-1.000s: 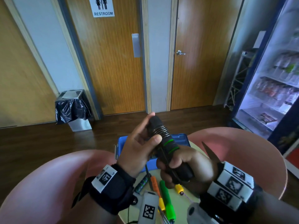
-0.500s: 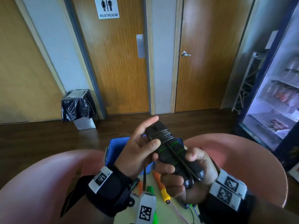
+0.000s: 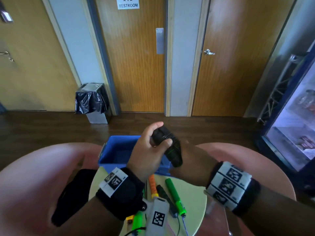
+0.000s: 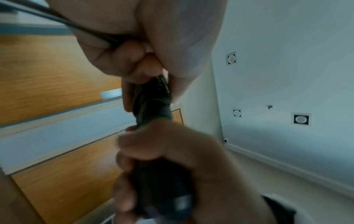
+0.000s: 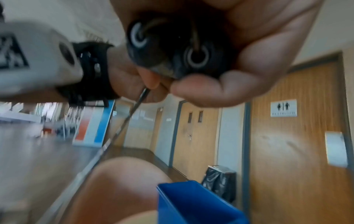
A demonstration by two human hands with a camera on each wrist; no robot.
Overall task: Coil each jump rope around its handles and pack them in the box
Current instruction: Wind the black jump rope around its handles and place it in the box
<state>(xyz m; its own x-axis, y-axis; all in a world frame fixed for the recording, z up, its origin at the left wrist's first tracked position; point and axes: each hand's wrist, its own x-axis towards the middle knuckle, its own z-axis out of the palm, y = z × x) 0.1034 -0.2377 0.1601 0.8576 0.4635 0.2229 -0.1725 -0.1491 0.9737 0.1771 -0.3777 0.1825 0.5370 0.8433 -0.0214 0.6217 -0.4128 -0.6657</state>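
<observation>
A pair of black jump rope handles point(image 3: 167, 147) with green rings is held together above the blue box point(image 3: 117, 150). Several turns of black cord wrap their upper end. My left hand point(image 3: 161, 133) grips that upper end, thumb pressed on the coils, and pinches the loose cord point(image 4: 57, 19). My right hand point(image 3: 186, 155) is curled round the lower part of the handles, its back facing up. The right wrist view shows both handle butts point(image 5: 172, 48) inside the right hand's fingers point(image 5: 220, 84), with the cord point(image 5: 122, 125) trailing down.
On the round pale table point(image 3: 192, 198) lie an orange handle point(image 3: 152, 184), a green handle point(image 3: 174, 193) and a dark handle point(image 3: 162, 190) with thin cords. Pink chair backs point(image 3: 34, 176) flank the table. A bin point(image 3: 92, 101) and a drinks fridge point(image 3: 296, 125) stand beyond.
My right hand has turned over, so its back now faces up. The handles have swung with it and sit further over the blue box. The left hand keeps its grip at the coiled end.
</observation>
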